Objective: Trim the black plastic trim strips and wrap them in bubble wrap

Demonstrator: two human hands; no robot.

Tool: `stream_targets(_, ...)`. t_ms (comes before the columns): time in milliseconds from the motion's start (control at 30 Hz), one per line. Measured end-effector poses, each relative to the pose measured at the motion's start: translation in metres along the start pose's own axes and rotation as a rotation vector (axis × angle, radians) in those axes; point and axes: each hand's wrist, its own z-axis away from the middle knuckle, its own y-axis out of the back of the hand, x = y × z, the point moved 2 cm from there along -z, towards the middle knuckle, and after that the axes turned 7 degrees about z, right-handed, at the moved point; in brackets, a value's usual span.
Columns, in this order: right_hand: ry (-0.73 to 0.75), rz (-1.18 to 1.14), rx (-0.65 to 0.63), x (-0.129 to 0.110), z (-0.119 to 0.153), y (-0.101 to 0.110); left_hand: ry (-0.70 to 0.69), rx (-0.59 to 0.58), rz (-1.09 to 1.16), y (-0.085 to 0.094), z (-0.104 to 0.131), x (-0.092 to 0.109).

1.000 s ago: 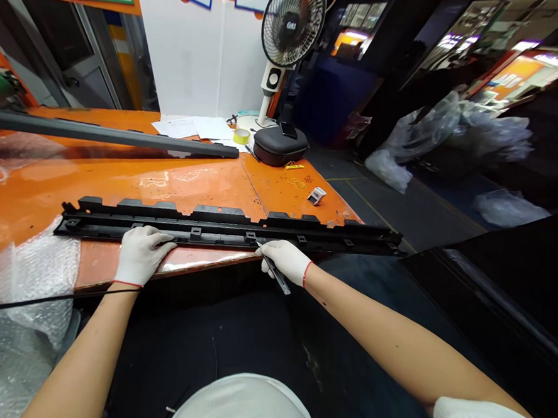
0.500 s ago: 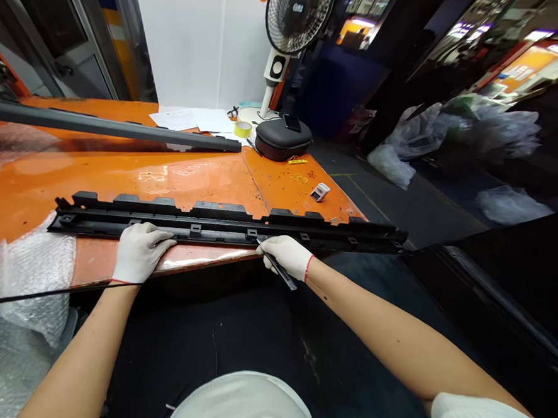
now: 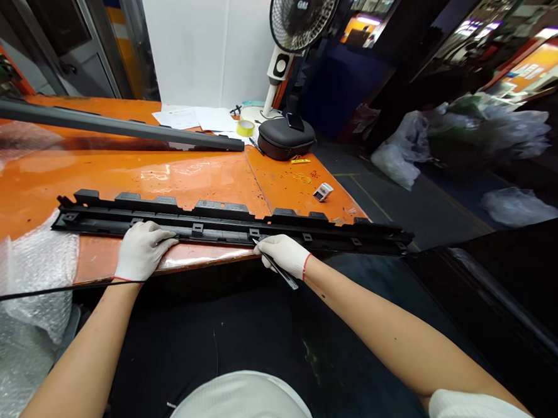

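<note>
A long black plastic strip (image 3: pixel 223 222) with tabs and square clips lies along the front edge of the orange table. My left hand (image 3: pixel 144 249), in a white glove, grips the near edge of the strip left of its middle. In my right hand (image 3: pixel 284 256), also gloved, is a slim dark cutter-like tool (image 3: pixel 285 276), its pointed tip at the strip's near edge beside a clip. The fingers are closed round the tool, and its handle sticks out toward me.
Behind lies a long grey strip (image 3: pixel 113 126). A black case (image 3: pixel 286 139) with a phone, yellow tape (image 3: pixel 245 128), papers and a fan (image 3: pixel 302 12) stand further back. Bubble wrap (image 3: pixel 37 280) hangs at the left; a thin black cord crosses my left wrist.
The whole view has shifted slightly. The tool tip in my right hand has moved a little left along the strip's near edge; my left hand keeps its place on the strip.
</note>
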Motion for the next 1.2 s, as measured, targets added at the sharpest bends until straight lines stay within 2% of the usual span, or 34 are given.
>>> stream_targets(133, 0.099, 0.061, -0.053, 0.007, -0.004, 0.010, 0.008, 0.016, -0.020, 0.000, 0.000, 0.001)
stream_targets(267, 0.250, 0.208, -0.432, 0.014, 0.001, 0.009, 0.007, 0.029, -0.012, -0.001, 0.000, 0.001)
stream_targets(300, 0.276, 0.254, -0.477, 0.014, 0.004, 0.006, 0.011, 0.029, -0.011, -0.002, 0.000, 0.001)
stream_targets(333, 0.304, 0.294, -0.452, 0.013, 0.006, 0.004, 0.015, 0.028, -0.010, -0.002, 0.000, 0.000)
stream_targets(367, 0.337, 0.329, -0.357, 0.012, 0.008, 0.001, 0.017, 0.028, -0.009, -0.002, -0.001, 0.000)
stream_targets(500, 0.422, 0.589, 0.190, -0.002, 0.007, -0.008, -0.010, 0.029, 0.006, -0.002, -0.001, 0.000)
stream_targets(567, 0.370, 0.831, 0.304, -0.007, 0.004, -0.013, -0.024, 0.032, 0.014, -0.001, 0.000, 0.003)
stream_targets(633, 0.308, 1.022, 0.320, -0.009, 0.000, -0.014, -0.011, 0.046, 0.002, 0.001, 0.001, 0.007)
stream_targets(733, 0.262, 1.116, 0.337, -0.008, 0.000, -0.007, 0.091, 0.104, -0.053, 0.004, 0.003, 0.012)
stream_targets(833, 0.202, 1.125, 0.360, 0.001, 0.004, 0.012, 0.220, 0.147, -0.089, 0.006, 0.004, 0.013)
stream_targets(933, 0.131, 1.100, 0.389, 0.016, 0.008, 0.035, 0.282, 0.137, -0.080, 0.006, 0.002, 0.010)
stream_targets(1067, 0.096, 0.944, 0.434, 0.039, 0.011, 0.058, 0.206, 0.070, 0.011, 0.004, 0.000, 0.007)
stream_targets(1200, 0.230, 0.539, 0.458, 0.050, 0.013, 0.055, 0.128, 0.054, 0.066, 0.003, 0.000, 0.005)
